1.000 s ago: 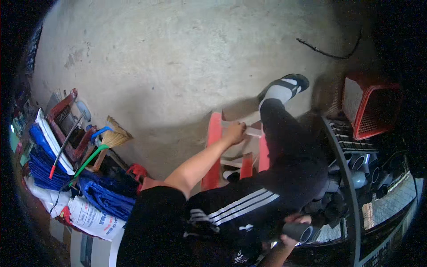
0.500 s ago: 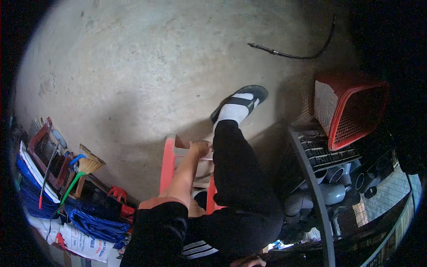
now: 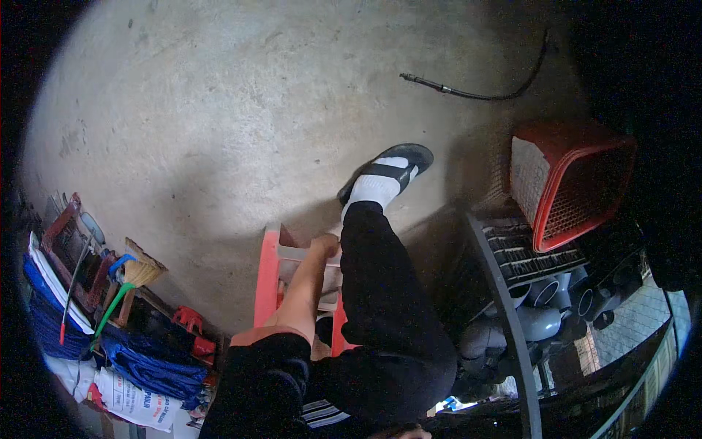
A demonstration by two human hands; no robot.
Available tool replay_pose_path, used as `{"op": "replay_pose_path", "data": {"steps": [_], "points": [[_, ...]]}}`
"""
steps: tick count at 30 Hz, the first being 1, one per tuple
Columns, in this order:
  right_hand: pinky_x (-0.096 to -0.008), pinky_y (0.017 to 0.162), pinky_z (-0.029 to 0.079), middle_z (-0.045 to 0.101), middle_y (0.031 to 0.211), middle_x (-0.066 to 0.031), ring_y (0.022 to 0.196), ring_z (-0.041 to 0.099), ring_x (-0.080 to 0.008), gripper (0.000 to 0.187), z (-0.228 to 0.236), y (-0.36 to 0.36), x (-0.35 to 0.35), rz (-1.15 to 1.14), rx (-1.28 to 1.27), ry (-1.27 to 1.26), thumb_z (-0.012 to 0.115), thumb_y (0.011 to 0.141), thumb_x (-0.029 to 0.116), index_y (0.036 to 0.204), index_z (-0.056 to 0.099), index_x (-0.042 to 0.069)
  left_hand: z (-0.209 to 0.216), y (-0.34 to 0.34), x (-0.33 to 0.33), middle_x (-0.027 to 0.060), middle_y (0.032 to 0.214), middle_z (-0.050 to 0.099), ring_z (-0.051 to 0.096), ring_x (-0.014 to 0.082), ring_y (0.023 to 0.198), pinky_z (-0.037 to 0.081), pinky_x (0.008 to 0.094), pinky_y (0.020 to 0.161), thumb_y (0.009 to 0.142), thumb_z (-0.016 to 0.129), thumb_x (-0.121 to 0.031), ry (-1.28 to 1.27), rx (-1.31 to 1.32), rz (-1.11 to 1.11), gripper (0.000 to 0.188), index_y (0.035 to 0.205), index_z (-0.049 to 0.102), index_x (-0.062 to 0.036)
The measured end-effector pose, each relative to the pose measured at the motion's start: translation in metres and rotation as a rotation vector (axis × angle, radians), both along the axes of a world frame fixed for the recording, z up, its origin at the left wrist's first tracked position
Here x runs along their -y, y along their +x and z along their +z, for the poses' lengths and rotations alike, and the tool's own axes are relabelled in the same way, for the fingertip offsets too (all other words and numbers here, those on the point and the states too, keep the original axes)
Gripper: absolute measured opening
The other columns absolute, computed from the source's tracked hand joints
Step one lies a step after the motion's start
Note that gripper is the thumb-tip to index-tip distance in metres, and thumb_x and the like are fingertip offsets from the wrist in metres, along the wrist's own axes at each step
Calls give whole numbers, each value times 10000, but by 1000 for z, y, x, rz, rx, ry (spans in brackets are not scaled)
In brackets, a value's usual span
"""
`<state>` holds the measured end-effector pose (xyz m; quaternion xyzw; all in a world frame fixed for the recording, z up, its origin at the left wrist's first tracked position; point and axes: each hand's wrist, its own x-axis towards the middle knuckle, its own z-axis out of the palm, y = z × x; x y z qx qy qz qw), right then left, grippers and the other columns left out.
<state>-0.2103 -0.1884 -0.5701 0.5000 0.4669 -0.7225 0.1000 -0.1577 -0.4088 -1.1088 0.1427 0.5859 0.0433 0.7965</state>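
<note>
My left arm reaches down over a red stepladder point(image 3: 268, 274) with pale steps. At its far end my left hand point(image 3: 327, 244) is closed on the ladder's frame, beside my trouser leg, which hides part of the fingers. My outstretched leg in black trousers ends in a white sock and a black sandal point(image 3: 391, 170) on the floor. Only a sliver of my right hand point(image 3: 411, 433) shows at the bottom edge, close to my dark clothing. Its fingers and anything in them are hidden.
A red plastic basket point(image 3: 537, 183) lies tipped on the right, above a grey metal rack point(image 3: 504, 314) with grey pipe fittings point(image 3: 541, 322). A black hose point(image 3: 475, 94) curves across the concrete floor. On the left are a broom point(image 3: 142, 272), blue tarpaulin point(image 3: 157, 369) and white sacks point(image 3: 135, 399).
The view has shifted slightly, so the floor objects sit a little further left. My left hand stays at the stepladder, and my foot remains on the floor.
</note>
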Motion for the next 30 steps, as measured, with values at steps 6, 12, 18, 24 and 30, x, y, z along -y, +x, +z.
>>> {"op": "replay_pose_path", "data": {"steps": [6,12,18,24,30], "points": [[-487,792,492,566,970,-119,922,599,-315,718,-3,-7,4,-2,12,16,855,567,82,1139,423,86,77,-82,-40,205,981,631,602,349,942,475,435,813,716,585,-107,-96,-300,342,271,974,661,-71],[-498,823,480,562,993,-117,958,590,-315,740,23,-18,21,-54,-58,-15,852,569,72,1162,410,108,93,-123,-19,149,896,643,621,326,834,491,414,735,735,618,-93,8,-706,785,212,947,602,-89],[-426,810,485,583,1002,-120,928,597,-281,598,31,-26,46,-274,-41,139,779,551,-10,1050,460,74,248,-247,-66,124,945,634,614,151,761,526,277,709,844,606,-64,182,-227,1698,209,1031,558,16],[-291,784,473,647,897,-65,831,602,-135,396,66,-40,70,-266,-105,478,786,620,25,968,597,7,479,-288,-105,152,972,641,623,177,871,528,287,740,843,626,-80,732,84,1469,217,1033,574,11],[-291,791,475,642,944,-70,874,610,-161,395,144,5,103,-164,-193,836,793,660,140,983,597,26,650,-227,-91,168,970,641,625,201,883,507,312,801,789,671,-28,1256,145,1032,225,976,553,12]]}}
